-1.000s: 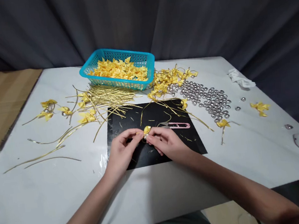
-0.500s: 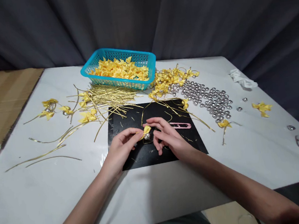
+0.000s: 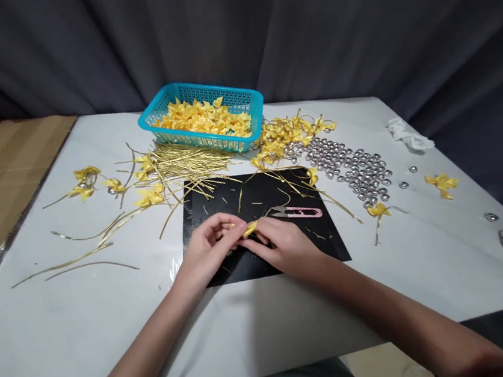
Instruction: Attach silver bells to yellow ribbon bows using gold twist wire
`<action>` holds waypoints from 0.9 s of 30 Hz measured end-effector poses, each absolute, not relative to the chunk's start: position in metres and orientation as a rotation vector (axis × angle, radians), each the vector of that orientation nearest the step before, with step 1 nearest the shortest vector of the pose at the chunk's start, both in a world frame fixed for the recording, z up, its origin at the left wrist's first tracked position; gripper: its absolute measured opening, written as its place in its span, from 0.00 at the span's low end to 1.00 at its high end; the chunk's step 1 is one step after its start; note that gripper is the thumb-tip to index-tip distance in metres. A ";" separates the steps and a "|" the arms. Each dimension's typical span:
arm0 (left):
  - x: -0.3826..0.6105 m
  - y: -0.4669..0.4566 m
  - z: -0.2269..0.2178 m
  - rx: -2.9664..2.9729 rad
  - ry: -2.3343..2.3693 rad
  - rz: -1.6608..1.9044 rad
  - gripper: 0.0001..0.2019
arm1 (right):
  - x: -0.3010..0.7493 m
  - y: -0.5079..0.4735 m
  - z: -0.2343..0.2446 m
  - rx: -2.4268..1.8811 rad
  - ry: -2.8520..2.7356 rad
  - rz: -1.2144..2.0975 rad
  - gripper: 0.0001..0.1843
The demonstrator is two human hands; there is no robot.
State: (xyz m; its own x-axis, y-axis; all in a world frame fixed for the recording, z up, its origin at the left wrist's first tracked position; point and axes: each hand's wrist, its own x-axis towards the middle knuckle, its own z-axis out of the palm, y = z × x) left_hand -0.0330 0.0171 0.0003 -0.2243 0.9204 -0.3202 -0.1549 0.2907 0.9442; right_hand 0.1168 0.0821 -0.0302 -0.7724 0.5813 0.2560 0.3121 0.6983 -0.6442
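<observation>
Both hands meet over the near half of a black rectangular mat (image 3: 330,240). The left hand (image 3: 208,251) and the right hand (image 3: 280,245) each pinch one small yellow ribbon bow (image 3: 250,229) between thumb and fingertips, so both are closed on it. The bow sits just above the mat, between the two sets of fingertips. Its long axis seems to run from lower left to upper right, the free tip pointing away from the person, though the fingers hide most of it.

Just beyond the right hand, a pink thread snipper (image 3: 299,211) lies flat on the mat with its steel tips pointing left. Whether its handle bears writing is too small to tell. Short gold offcuts dot the mat.

On the white surface (image 3: 68,330) behind the mat, a turquoise plastic mesh basket (image 3: 250,101) holds many yellow bows. A heap of thin gold twist wires (image 3: 185,163) lies in front of it, mostly lengthwise left to right. To the right lie a cluster of wired yellow bows (image 3: 285,131) and a spread of small silver bells (image 3: 358,170). A crumpled white cloth (image 3: 409,134) rests near the far right edge.
</observation>
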 end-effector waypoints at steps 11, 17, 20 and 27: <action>-0.038 0.019 -0.006 0.678 1.356 1.230 0.16 | 0.120 0.085 -0.019 -0.791 -2.263 1.252 0.11; -0.031 0.019 -0.010 0.640 1.393 1.233 0.15 | 0.114 0.083 -0.027 -0.992 -1.874 1.625 0.13; -0.028 0.018 -0.011 0.624 1.346 1.173 0.12 | 0.115 0.086 -0.028 -1.020 -1.855 1.624 0.14; -0.032 0.019 -0.007 0.705 1.437 1.200 0.07 | 0.125 0.096 -0.019 -0.828 -2.311 1.260 0.10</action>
